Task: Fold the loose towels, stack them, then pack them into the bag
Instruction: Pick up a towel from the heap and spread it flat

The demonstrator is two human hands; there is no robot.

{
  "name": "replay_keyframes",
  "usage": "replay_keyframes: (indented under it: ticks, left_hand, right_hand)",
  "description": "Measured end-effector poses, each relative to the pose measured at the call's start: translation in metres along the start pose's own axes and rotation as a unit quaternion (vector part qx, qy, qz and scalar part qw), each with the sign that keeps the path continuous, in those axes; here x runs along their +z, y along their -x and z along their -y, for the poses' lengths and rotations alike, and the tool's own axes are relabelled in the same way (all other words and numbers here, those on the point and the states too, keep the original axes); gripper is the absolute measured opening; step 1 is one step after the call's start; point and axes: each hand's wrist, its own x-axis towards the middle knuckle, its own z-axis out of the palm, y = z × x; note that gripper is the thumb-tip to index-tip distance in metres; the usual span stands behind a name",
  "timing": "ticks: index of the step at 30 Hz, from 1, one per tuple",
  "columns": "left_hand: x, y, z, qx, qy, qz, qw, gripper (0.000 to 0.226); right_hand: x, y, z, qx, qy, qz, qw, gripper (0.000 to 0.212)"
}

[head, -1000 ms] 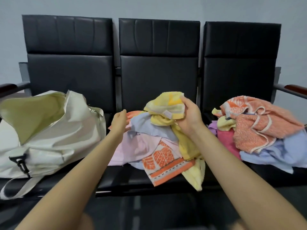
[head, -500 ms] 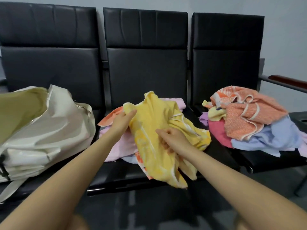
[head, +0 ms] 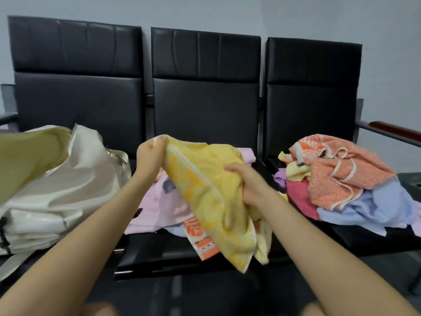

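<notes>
One yellow towel [head: 205, 190] hangs at the centre of the frame; the left hand [head: 149, 157] pinches its top corner, the right hand [head: 247, 185] clutches its bunched middle. Two loose heaps of towels: a pink-and-blue one [head: 157, 208] beneath it, an orange-topped one [head: 341, 179] at the right; one cream bag [head: 57, 188] gapes open at the left. All lie on three joined black seats [head: 205, 99], one wooden armrest [head: 394, 131] at the right edge, before a pale grey wall [head: 227, 10].

Three joined black padded seats [head: 206, 115] against a pale grey wall [head: 319, 17]
</notes>
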Motion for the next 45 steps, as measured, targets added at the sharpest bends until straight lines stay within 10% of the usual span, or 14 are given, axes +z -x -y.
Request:
replay_keyframes:
  ticks: [7,12,15,19,23,31,35,40,45]
  left_hand:
    - [-0.041,0.041,-0.013,-0.065,-0.022,-0.008,0.998,0.026]
    - [-0.063,0.078,0.026,-0.064,-0.276,0.125,0.951,0.031]
    - [-0.068,0.092,0.053,-0.07,-0.422,0.252,0.868,0.027]
    - [-0.052,0.082,0.056,-0.089,-0.316,0.224,0.918,0.042]
    - [-0.003,0.06,0.042,-0.027,-0.253,0.169,0.952,0.037]
    - [0.074,0.014,0.041,-0.021,-0.237,0.112,0.965,0.055]
    - [0.091,0.0,0.039,-0.036,-0.179,0.096,0.979,0.024]
    - [0.102,-0.007,0.04,-0.003,-0.242,0.129,0.962,0.018]
    - [0.09,-0.016,0.038,-0.006,-0.259,0.204,0.944,0.028]
  right_hand:
    - [-0.012,0.034,0.029,-0.082,-0.135,-0.009,0.987,0.029]
    - [-0.012,0.048,0.027,-0.087,-0.139,-0.046,0.985,0.022]
    - [-0.018,0.047,0.006,-0.025,0.033,-0.005,0.999,0.036]
    - [-0.041,0.039,-0.032,0.058,0.439,-0.017,0.896,0.044]
    - [-0.049,0.025,-0.045,0.011,0.344,-0.087,0.935,0.066]
    - [-0.046,-0.016,-0.03,-0.075,0.203,-0.216,0.952,0.044]
    - [-0.064,-0.042,-0.018,-0.056,0.094,-0.272,0.956,0.038]
    - [-0.081,-0.072,-0.016,0.002,0.159,-0.249,0.955,0.038]
    - [-0.081,-0.086,0.021,-0.166,0.052,-0.174,0.969,0.026]
